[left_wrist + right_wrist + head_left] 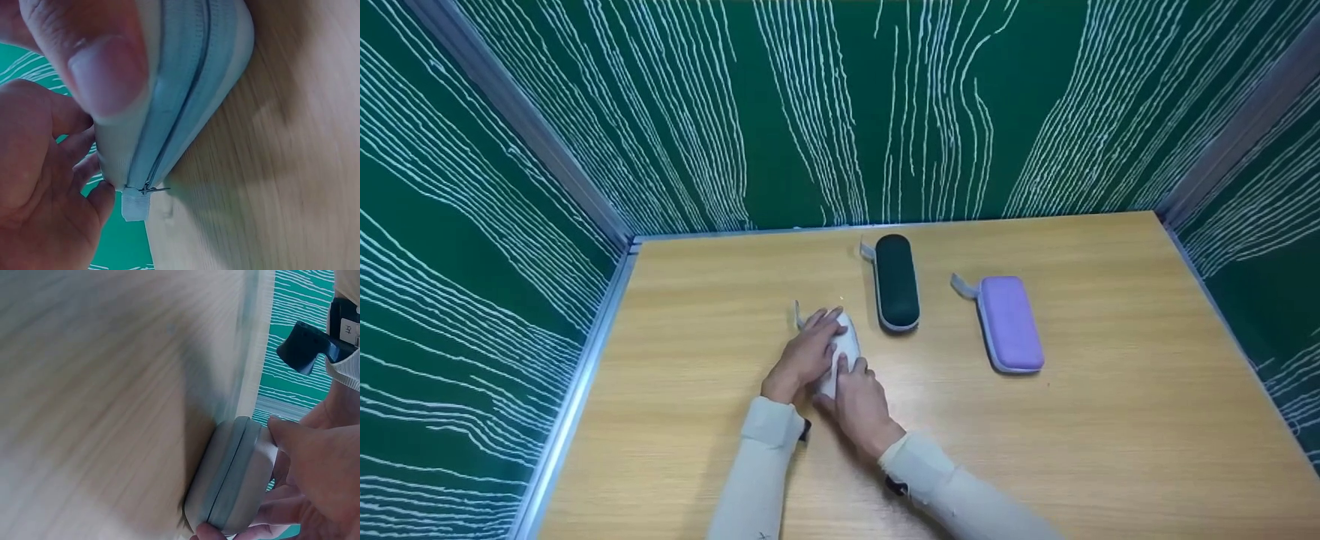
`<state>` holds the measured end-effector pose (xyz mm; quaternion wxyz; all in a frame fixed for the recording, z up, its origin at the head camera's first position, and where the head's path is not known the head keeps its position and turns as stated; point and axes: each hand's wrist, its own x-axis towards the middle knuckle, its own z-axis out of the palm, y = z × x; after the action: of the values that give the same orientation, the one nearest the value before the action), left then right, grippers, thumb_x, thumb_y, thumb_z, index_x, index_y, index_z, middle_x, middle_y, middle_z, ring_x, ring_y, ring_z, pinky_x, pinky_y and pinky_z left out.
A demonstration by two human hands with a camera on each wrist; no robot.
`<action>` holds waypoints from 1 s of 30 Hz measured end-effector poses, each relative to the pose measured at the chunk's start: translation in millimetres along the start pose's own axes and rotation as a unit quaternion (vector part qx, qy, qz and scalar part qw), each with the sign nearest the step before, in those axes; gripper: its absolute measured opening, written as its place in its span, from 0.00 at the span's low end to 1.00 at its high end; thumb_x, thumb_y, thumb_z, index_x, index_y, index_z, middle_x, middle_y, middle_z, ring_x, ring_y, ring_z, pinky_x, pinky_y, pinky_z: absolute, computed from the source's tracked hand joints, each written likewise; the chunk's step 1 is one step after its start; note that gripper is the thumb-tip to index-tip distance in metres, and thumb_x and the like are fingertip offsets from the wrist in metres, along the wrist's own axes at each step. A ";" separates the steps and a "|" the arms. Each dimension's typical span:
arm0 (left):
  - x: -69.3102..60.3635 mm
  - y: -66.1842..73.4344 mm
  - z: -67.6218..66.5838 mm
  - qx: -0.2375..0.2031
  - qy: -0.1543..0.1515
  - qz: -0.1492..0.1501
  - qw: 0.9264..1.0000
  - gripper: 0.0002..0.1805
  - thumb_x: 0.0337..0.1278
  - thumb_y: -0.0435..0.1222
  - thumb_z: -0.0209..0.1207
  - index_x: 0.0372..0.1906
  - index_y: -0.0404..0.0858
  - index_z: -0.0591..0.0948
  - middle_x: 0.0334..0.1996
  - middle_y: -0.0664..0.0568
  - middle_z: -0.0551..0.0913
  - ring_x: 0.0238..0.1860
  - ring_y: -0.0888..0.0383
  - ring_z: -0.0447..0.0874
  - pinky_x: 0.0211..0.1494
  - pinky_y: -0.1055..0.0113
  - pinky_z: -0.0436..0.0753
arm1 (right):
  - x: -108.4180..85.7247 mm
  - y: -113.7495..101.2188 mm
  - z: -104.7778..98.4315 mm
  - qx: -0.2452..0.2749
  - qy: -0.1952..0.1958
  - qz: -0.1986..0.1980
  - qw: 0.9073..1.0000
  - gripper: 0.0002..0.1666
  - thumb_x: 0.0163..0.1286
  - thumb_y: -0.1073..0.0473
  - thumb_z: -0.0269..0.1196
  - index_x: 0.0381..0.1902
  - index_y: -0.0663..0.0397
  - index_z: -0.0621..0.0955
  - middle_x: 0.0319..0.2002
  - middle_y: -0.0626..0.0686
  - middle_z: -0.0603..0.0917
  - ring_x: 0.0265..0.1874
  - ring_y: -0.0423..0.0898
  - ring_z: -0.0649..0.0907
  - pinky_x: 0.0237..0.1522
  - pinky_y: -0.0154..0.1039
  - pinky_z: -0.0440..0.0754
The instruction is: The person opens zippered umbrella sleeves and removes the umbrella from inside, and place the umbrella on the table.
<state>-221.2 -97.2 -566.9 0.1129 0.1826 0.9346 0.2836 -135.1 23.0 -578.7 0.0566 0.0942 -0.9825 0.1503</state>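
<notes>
A slim white zip case [846,341] lies on the table under both hands. Its light blue zip band shows in the left wrist view, the teeth meeting along the visible stretch, with a grey fabric tab [135,203] at one end. My left hand [808,352] holds the far part, fingers laid across the top. My right hand [864,401] grips the near part, its index finger on top and thumb by the near end. In the right wrist view the white case [228,478] shows side-on with fingers around it. The hands hide much of its top.
A dark green zip case [896,281] with a grey strap lies just beyond and right of the hands. Farther right is a purple zip case [1011,322], also strapped. Green panels with white wavy lines [810,112] stand around the wooden table [1110,450].
</notes>
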 end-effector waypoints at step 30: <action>-15.8 29.8 27.4 0.083 0.173 -0.071 0.979 0.27 0.71 0.38 0.64 0.70 0.32 0.76 0.73 0.36 0.71 0.72 0.40 0.69 0.66 0.48 0.80 | -6.4 33.6 -14.6 0.302 -0.103 0.066 0.945 0.56 0.64 0.64 0.76 0.81 0.70 0.58 0.63 0.71 0.74 0.58 0.62 0.82 0.65 0.58 0.80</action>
<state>-190.0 -67.1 -570.5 -0.0459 0.0724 0.9708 0.2239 -134.5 60.0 -575.3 -0.0865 0.0567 -0.8954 0.4330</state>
